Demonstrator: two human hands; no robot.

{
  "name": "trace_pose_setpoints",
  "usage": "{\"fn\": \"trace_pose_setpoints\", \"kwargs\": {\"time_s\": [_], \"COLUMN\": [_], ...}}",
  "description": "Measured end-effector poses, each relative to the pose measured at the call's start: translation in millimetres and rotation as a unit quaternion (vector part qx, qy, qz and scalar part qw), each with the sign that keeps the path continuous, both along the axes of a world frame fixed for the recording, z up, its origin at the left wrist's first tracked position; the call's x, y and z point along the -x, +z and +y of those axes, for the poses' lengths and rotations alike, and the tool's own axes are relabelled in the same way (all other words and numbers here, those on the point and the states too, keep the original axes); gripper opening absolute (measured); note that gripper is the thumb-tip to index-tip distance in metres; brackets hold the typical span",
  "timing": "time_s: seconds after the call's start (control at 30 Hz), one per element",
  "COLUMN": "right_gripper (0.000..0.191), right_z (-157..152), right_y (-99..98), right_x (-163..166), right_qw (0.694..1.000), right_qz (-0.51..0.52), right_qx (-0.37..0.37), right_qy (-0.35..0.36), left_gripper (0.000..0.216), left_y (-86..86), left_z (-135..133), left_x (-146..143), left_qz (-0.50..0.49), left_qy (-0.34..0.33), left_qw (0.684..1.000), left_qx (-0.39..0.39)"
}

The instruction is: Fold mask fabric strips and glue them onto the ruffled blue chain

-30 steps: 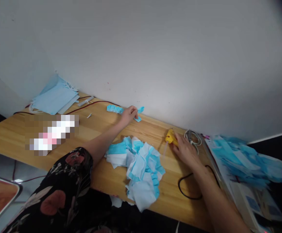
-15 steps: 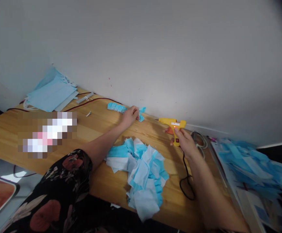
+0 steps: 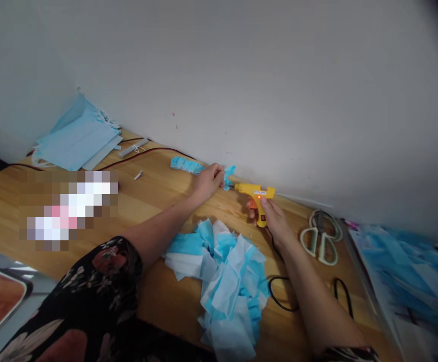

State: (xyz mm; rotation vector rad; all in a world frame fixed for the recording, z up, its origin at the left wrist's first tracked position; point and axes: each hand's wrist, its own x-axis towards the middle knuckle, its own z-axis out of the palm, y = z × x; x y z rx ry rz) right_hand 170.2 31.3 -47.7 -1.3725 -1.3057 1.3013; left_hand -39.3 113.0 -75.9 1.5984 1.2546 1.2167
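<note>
My left hand (image 3: 208, 182) is closed on a gathered strip of light-blue fabric (image 3: 185, 165), which sticks out on both sides of the fingers near the wall. My right hand (image 3: 269, 215) grips a yellow hot glue gun (image 3: 255, 191) by its handle, fingers around the orange trigger. A small light glows on the gun's body. The nozzle points left, at or very near the strip's right end; whether it touches I cannot tell. Closer to me lies a loose heap of blue and white fabric pieces (image 3: 230, 276).
Stacked blue face masks (image 3: 81, 141) lie at the back left, beside a grey stick (image 3: 133, 148). White-handled scissors (image 3: 320, 239) rest right of my right forearm. The gun's black cord (image 3: 279, 304) loops on the wooden table (image 3: 154, 201). More blue material (image 3: 411, 261) sits far right.
The glue gun has moved left, its nozzle now at the strip's right end. My left hand has shifted slightly right with the strip. The scissors show more fully now.
</note>
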Motion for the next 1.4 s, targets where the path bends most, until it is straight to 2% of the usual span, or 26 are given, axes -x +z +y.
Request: {"fn": "trace_pose_setpoints", "kwargs": {"time_s": [0.2,0.93,1.1,1.3,1.4], "right_gripper": [0.045,0.049,0.05,0.046,0.046], "right_z": [-3.6,-1.8,-2.9,-4.3,-5.3], "right_y": [2.4,-9.1,-9.4,-9.1,-7.4], "right_x": [0.9,6.0,5.1,4.2,5.0], "right_qw": [1.0,0.995,0.991,0.996,0.997], "right_qz": [-0.002,-0.081,-0.117,-0.046,-0.024], "right_qx": [-0.018,-0.06,-0.069,-0.064,-0.069], "right_qy": [0.002,0.01,0.003,-0.036,-0.03], "left_gripper": [0.011,0.012,0.013,0.012,0.012], "left_y": [-3.1,-8.3,-6.0,-1.4,-1.0], "left_z": [2.4,5.2,4.2,-0.2,-0.5], "left_x": [-1.3,-3.1,-2.1,-1.4,-1.2], "left_qz": [-0.01,-0.028,-0.006,0.014,0.012], "left_qy": [0.001,0.0,0.008,0.019,0.018], "left_qw": [1.0,0.999,1.0,0.999,1.0], "left_qx": [-0.006,-0.023,-0.028,-0.022,-0.019]}}
